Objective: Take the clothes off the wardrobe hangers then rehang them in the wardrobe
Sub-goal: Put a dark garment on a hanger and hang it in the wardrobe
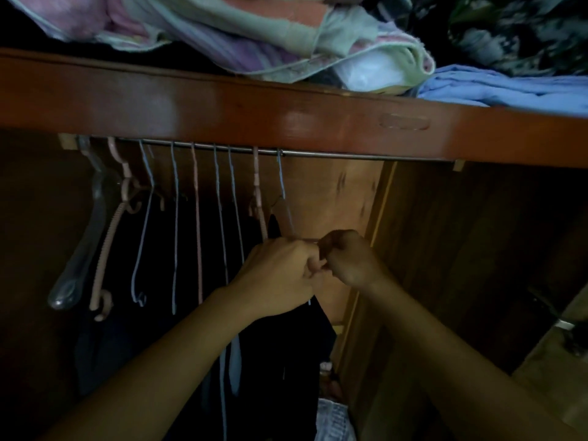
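Dark garment [286, 332] hung at 6 o'clock beneath the blue hanger [284, 198], rightmost on the rail [350, 155]. Left hand [280, 278] and right hand [350, 259] met there, fingers curled, pinching its top edge, likely fastening it.

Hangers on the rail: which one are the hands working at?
The rightmost blue wire hanger, last on the rail. Left hand and right hand meet right below it at a dark garment; the others hang further left.
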